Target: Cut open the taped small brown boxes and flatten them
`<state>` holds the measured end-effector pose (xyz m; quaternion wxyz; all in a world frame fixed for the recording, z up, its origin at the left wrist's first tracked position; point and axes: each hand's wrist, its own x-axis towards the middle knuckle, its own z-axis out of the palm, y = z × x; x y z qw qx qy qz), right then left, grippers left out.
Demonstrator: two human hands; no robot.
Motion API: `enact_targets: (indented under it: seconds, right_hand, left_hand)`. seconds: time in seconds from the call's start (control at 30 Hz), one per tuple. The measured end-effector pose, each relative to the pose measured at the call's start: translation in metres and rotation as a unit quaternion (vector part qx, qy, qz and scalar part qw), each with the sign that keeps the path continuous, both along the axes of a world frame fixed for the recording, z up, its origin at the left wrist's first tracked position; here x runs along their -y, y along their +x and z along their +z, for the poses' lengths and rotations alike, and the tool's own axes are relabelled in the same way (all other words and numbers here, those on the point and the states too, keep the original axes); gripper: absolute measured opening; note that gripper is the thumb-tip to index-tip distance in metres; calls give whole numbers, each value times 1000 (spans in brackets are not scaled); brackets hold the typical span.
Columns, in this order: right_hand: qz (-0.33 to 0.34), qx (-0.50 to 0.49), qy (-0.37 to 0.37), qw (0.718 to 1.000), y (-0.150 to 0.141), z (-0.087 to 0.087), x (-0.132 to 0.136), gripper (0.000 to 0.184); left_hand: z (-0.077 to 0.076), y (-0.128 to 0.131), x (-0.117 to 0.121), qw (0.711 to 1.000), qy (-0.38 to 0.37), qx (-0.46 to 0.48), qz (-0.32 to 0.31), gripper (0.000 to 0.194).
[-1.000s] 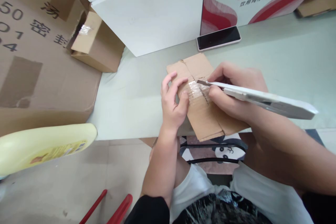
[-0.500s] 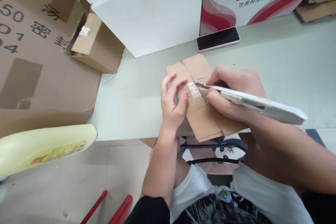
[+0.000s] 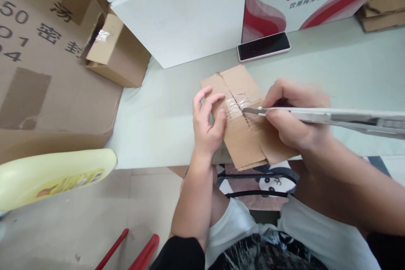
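Head view: I have the right hand (image 3: 300,132) clamped around the knife (image 3: 341,117), blade tip at the taped seam of the cardboard (image 3: 245,147). The left hand (image 3: 207,128), fingers apart, rests on the cardboard's left side. Cardboard lies on the table (image 3: 152,126), near corner past the edge. I log the phone (image 3: 264,46) beyond it, beside the printed box (image 3: 294,14).
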<state>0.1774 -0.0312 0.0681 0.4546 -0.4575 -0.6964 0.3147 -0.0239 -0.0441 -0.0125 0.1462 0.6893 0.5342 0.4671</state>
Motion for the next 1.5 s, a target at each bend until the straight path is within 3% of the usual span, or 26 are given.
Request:
enact_targets:
  seconds: [0.13,0.53,0.9,1.23,1.5]
  right_hand:
    - [-19,41,-15,999,-4,0,0,6]
    - [30,212,-58,975,-10,1,-7,6]
    - [42,122,-21,991,-8,-3,-4,11]
    - [39,274,-94,956,-14,1,-10,8]
    - [48,215,-29,975,-11,-5,-8,10]
  left_hand:
    - [2,0,0,1000,-1,9,-6,45]
    - [-1,1,-1,1000,2,14,4,46]
    - [-1,1,-1,1000,1,27,0,44]
    - [-2,3,-1,999,-1,39,5,43]
    - [1,2,-1,1000,2,7,12,46]
